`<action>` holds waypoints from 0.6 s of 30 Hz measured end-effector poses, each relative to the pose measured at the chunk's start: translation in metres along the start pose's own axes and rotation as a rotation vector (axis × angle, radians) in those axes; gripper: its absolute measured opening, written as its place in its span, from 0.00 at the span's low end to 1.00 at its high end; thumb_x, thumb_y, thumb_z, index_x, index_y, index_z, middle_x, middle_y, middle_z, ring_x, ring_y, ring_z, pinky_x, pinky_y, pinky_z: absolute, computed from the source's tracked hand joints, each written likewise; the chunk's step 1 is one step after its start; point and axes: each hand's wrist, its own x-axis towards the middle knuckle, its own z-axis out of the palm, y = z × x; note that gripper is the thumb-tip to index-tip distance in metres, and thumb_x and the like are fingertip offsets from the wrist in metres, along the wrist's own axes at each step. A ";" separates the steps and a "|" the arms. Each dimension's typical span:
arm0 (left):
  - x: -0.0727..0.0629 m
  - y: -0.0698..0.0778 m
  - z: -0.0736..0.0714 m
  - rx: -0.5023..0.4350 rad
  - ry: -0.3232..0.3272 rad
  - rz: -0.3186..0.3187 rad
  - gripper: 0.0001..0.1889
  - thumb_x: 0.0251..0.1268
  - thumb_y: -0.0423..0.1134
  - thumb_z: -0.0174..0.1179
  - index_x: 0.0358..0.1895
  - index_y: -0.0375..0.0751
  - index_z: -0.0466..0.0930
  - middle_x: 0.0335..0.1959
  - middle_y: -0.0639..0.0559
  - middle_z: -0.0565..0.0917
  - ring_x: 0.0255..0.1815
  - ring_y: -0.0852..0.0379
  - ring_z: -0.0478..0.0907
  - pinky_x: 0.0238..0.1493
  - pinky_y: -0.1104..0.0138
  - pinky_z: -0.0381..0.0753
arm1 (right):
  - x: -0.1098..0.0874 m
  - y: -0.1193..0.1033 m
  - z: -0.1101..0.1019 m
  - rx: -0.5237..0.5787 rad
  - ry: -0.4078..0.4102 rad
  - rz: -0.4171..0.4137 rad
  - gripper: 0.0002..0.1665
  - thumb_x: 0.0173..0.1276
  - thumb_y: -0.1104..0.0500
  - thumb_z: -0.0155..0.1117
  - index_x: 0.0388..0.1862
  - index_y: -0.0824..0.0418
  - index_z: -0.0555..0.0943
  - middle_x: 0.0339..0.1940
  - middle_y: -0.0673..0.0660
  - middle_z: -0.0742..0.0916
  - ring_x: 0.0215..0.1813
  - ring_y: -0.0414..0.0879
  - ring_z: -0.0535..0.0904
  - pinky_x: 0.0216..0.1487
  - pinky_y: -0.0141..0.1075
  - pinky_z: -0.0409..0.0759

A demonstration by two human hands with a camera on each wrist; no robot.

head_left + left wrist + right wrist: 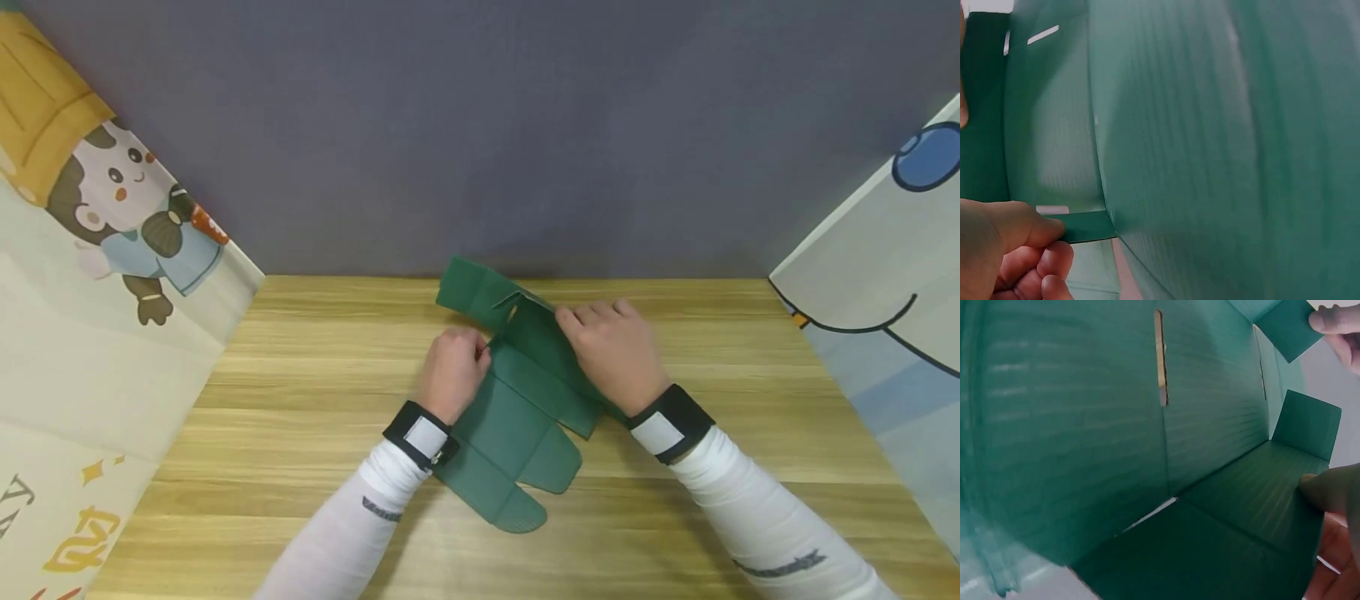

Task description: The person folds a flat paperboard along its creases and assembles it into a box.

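My left grip [453, 375] pinches a small flap [1090, 226], while my right grip [617, 354] holds a raised side panel [1257, 484] of the green cardboard [506, 417], which lies part-folded on the wooden bench [300, 400], before a grey wall [510, 133].

Partly folded green cardboard box [498, 412], one slotted panel [542, 343] upright, rounded tabs [522, 510] nearest, on wooden table [300, 392].
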 end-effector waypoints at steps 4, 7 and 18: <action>-0.002 0.002 0.005 0.061 0.014 0.052 0.07 0.53 0.34 0.65 0.21 0.45 0.80 0.19 0.55 0.81 0.23 0.55 0.78 0.27 0.62 0.77 | -0.002 -0.010 0.002 -0.047 -0.018 -0.037 0.12 0.73 0.64 0.50 0.47 0.60 0.81 0.36 0.60 0.88 0.36 0.55 0.82 0.30 0.42 0.70; -0.004 0.005 0.007 0.108 0.014 0.046 0.08 0.52 0.34 0.64 0.19 0.47 0.78 0.18 0.55 0.80 0.21 0.54 0.78 0.22 0.60 0.76 | -0.003 -0.016 0.002 -0.080 -0.019 -0.066 0.16 0.76 0.63 0.44 0.47 0.61 0.81 0.34 0.60 0.87 0.33 0.54 0.81 0.29 0.41 0.69; -0.007 0.009 0.007 0.243 -0.076 -0.013 0.12 0.61 0.41 0.63 0.19 0.49 0.78 0.19 0.54 0.81 0.17 0.50 0.78 0.13 0.58 0.72 | -0.005 -0.037 0.000 -0.156 -0.044 -0.149 0.19 0.77 0.63 0.40 0.46 0.61 0.82 0.32 0.59 0.86 0.31 0.52 0.80 0.28 0.40 0.69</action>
